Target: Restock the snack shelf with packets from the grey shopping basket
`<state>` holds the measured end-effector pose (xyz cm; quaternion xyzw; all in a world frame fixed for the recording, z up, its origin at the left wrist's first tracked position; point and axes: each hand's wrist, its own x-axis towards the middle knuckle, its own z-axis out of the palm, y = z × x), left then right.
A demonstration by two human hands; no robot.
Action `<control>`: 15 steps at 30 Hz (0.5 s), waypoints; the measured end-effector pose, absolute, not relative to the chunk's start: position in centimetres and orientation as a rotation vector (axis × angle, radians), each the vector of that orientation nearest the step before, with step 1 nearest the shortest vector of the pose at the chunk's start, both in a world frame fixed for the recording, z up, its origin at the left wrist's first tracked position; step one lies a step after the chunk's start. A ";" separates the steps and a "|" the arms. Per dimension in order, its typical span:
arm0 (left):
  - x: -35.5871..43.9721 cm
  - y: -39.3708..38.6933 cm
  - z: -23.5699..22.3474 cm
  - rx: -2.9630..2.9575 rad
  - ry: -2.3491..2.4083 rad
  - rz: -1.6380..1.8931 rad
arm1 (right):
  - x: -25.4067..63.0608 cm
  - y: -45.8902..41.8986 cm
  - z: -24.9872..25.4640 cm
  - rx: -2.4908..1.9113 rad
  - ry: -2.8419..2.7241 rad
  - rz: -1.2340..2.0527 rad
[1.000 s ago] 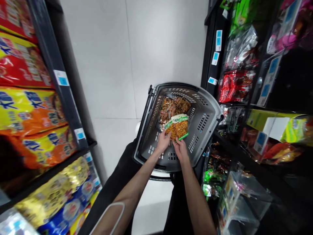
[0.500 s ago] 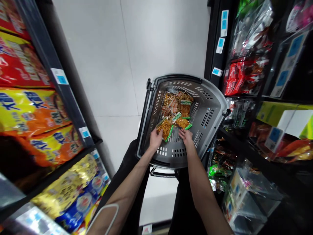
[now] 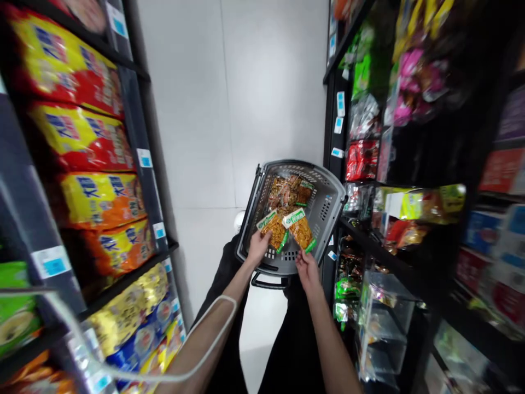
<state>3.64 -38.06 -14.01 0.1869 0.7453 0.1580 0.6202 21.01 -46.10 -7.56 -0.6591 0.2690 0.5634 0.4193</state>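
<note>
My left hand (image 3: 259,246) pinches a small snack packet (image 3: 275,232) with a green and white label and orange-brown contents. By its lower green edge, a similar snack packet (image 3: 301,232) is gripped in my right hand (image 3: 307,267). Both packets are held above the grey shopping basket (image 3: 326,210), which has slotted walls and a dark rim. Inside the basket, toward its far left, lie several more clear packets (image 3: 283,191) of brown snacks. My thumbs and fingers are closed on the packet edges.
Shelves with red, yellow and orange noodle bags (image 3: 104,200) line the left. On the right, black shelving (image 3: 381,246) carries hanging snack packs and clear plastic bins (image 3: 385,323). A pale tiled floor (image 3: 197,109) runs between them. A white cable (image 3: 176,377) crosses near my left forearm.
My right hand has drawn its packet up and toward me, out of the basket. The left packet is raised too. The view has shifted, so the basket appears smaller and lower.
</note>
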 end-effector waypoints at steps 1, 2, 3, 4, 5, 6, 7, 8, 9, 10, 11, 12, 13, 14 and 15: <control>4.3 -37.7 -11.8 0.400 1.682 0.393 | 20.9 -46.3 -4.8 -1.629 0.644 1.407; 5.1 -37.4 -9.5 0.370 1.645 0.422 | 20.9 -46.4 -2.2 -1.610 0.607 1.402; 6.0 -37.1 -6.9 0.341 1.596 0.452 | 20.8 -46.5 0.4 -1.600 0.568 1.398; 6.9 -36.8 -4.1 0.313 1.544 0.484 | 20.7 -46.4 3.0 -1.596 0.527 1.398; 7.9 -36.4 -1.3 0.286 1.490 0.511 | 20.7 -46.3 5.4 -1.598 0.491 1.395; 8.8 -36.1 1.6 0.267 1.438 0.541 | 20.6 -46.0 7.8 -1.604 0.462 1.383; 9.7 -35.7 4.5 0.253 1.382 0.575 | 20.5 -45.6 10.2 -1.607 0.432 1.368; 10.4 -35.2 7.4 0.245 1.327 0.606 | 20.5 -45.0 12.5 -1.609 0.397 1.347; 11.0 -34.7 10.3 0.243 1.270 0.636 | 20.4 -44.4 14.8 -1.611 0.356 1.322; 11.4 -34.2 13.0 0.246 1.213 0.663 | 20.3 -43.8 17.2 -1.614 0.309 1.297; 11.7 -33.7 15.6 0.253 1.160 0.688 | 20.2 -43.1 19.5 -1.621 0.262 1.270; 11.8 -33.2 18.0 0.267 1.110 0.708 | 20.0 -42.5 21.7 -1.628 0.221 1.240; 11.7 -32.7 20.2 0.280 1.059 0.732 | 19.8 -41.9 23.9 -1.634 0.190 1.210; 11.5 -32.2 22.3 0.288 1.004 0.763 | 19.6 -41.4 26.0 -1.635 0.168 1.182; 11.3 -31.7 24.1 0.290 0.948 0.796 | 19.2 -41.0 28.0 -1.627 0.146 1.160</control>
